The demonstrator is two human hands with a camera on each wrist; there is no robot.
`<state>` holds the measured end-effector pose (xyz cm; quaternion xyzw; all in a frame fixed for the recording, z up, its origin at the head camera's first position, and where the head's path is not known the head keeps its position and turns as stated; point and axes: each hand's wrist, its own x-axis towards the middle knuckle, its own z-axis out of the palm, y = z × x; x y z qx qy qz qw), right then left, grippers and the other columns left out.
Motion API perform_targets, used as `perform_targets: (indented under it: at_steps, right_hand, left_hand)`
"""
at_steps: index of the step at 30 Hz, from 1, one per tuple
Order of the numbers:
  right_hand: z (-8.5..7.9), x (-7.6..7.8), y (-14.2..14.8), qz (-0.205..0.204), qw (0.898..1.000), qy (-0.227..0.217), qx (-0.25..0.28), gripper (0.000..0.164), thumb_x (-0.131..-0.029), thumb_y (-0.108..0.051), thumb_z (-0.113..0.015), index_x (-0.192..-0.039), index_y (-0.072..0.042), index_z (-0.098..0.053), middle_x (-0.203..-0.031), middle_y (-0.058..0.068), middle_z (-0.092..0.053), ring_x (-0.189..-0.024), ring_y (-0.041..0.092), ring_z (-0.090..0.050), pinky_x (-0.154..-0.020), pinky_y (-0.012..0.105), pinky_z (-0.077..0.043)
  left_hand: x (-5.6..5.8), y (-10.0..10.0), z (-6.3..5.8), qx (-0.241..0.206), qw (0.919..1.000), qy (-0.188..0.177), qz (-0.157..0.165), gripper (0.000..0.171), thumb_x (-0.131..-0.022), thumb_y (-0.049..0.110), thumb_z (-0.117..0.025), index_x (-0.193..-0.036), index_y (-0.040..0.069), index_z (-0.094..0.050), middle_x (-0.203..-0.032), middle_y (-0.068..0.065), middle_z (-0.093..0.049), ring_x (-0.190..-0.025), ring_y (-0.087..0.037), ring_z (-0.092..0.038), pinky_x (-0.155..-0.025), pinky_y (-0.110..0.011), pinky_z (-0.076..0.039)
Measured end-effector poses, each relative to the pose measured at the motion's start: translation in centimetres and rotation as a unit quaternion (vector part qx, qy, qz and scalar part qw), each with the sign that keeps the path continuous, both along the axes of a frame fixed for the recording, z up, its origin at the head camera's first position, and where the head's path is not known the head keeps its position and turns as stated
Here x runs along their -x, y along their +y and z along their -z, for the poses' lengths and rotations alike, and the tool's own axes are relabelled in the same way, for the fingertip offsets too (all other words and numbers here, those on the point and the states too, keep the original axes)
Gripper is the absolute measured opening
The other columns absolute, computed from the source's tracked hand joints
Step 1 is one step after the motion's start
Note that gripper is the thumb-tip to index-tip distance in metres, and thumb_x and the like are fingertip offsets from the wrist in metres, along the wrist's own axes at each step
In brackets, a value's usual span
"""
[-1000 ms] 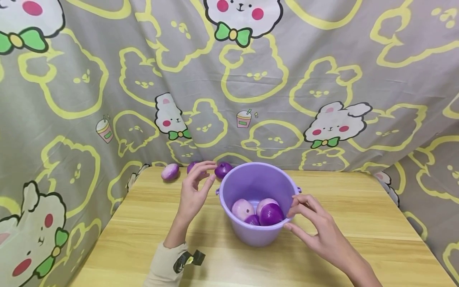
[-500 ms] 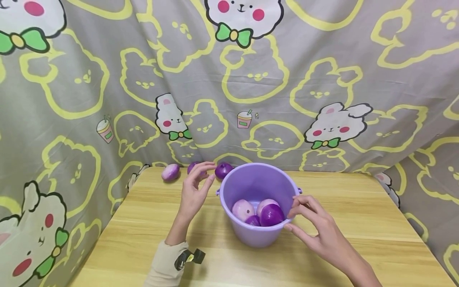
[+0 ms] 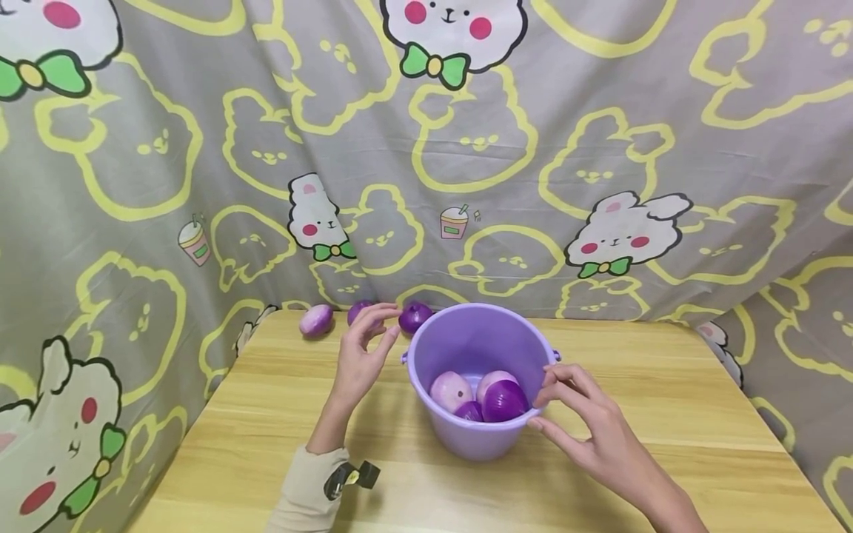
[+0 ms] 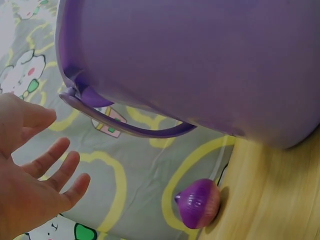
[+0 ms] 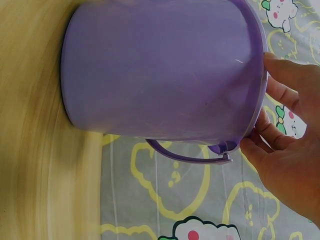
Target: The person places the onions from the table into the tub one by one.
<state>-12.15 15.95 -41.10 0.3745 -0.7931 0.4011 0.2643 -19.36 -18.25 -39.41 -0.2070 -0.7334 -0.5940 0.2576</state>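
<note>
A light purple bucket (image 3: pixel 476 442) stands upright on the table with several onions inside, among them a pale one (image 3: pixel 450 389) and a dark purple one (image 3: pixel 504 402). At the bucket's right side my right hand (image 3: pixel 593 418) pinches the rim, thumb outside and fingertips over the edge. My left hand (image 3: pixel 360 363) is in the air left of the bucket, its fingers loosely bent and holding nothing. In the left wrist view this hand (image 4: pixel 37 185) is apart from the bucket and its hanging handle (image 4: pixel 145 131).
Along the back edge of the wooden table (image 3: pixel 266 444) lie a pale purple onion (image 3: pixel 316 320), a second onion (image 3: pixel 358 312) partly behind my left hand, and a dark purple onion (image 3: pixel 415 317). A grey curtain (image 3: pixel 400 155) with cartoon prints hangs behind and around the table.
</note>
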Motion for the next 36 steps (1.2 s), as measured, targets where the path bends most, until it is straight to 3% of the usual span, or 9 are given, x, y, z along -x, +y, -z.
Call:
perform_targets:
  at_steps: [2, 7, 14, 18, 23, 36]
  right_hand:
    - [0.0, 0.0, 0.0, -0.001, 1.000, 0.000, -0.001, 0.039, -0.075, -0.003, -0.088, -0.105, -0.021, -0.071, -0.121, 0.002, -0.059, -0.118, 0.017, -0.056, -0.109, 0.020, -0.040]
    - [0.1, 0.0, 0.0, 0.001, 1.000, -0.002, -0.004, 0.039, -0.077, -0.004, -0.088, -0.106, -0.023, -0.070, -0.122, 0.001, -0.059, -0.120, 0.017, -0.055, -0.110, 0.021, -0.039]
    - [0.1, -0.2, 0.2, 0.005, 1.000, -0.006, -0.004, 0.042, -0.075, -0.002, -0.088, -0.106, -0.023, -0.070, -0.122, 0.001, -0.059, -0.122, 0.018, -0.054, -0.110, 0.021, -0.039]
    - [0.1, -0.2, 0.3, 0.006, 1.000, -0.008, -0.006, 0.042, -0.075, -0.002, -0.088, -0.106, -0.024, -0.070, -0.122, 0.000, -0.058, -0.122, 0.017, -0.054, -0.110, 0.021, -0.039]
    - [-0.1, -0.2, 0.3, 0.008, 1.000, -0.009, -0.009, 0.040, -0.076, -0.003, -0.088, -0.106, -0.023, -0.070, -0.122, 0.000, -0.059, -0.122, 0.018, -0.054, -0.110, 0.021, -0.039]
    - [-0.1, -0.1, 0.2, 0.009, 1.000, -0.006, -0.006, 0.045, -0.073, -0.001, -0.089, -0.105, -0.024, -0.069, -0.122, 0.000, -0.059, -0.119, 0.017, -0.055, -0.109, 0.021, -0.039]
  left_hand:
    - [-0.4, 0.1, -0.4, 0.002, 1.0000, -0.002, -0.002, 0.022, -0.093, -0.012, -0.065, -0.114, -0.012, -0.068, -0.126, -0.029, -0.062, -0.118, -0.043, -0.057, -0.097, -0.019, -0.050]
    - [-0.1, -0.1, -0.1, 0.002, 0.9999, -0.015, -0.008, 0.022, -0.093, -0.012, -0.066, -0.115, -0.011, -0.068, -0.127, -0.033, -0.061, -0.119, -0.046, -0.056, -0.098, -0.020, -0.050]
    - [2.7, -0.8, 3.0, 0.039, 0.9984, -0.031, -0.026, 0.025, -0.095, -0.005, -0.068, -0.119, -0.007, -0.069, -0.131, -0.025, -0.062, -0.124, -0.038, -0.056, -0.101, -0.040, -0.051]
    - [3.6, -1.0, 3.7, 0.048, 0.9981, -0.027, -0.027, 0.025, -0.094, -0.001, -0.072, -0.118, -0.002, -0.072, -0.130, -0.019, -0.064, -0.122, -0.034, -0.058, -0.099, -0.053, -0.051]
    - [4.3, -1.1, 4.1, 0.068, 0.9969, -0.026, -0.030, 0.024, -0.094, 0.004, -0.073, -0.118, 0.004, -0.073, -0.130, -0.022, -0.064, -0.120, -0.032, -0.059, -0.098, -0.053, -0.052]
    - [6.4, -1.3, 5.0, 0.124, 0.9901, -0.034, -0.056, 0.024, -0.093, 0.006, -0.073, -0.117, 0.005, -0.073, -0.129, -0.018, -0.064, -0.119, -0.030, -0.060, -0.095, -0.050, -0.053]
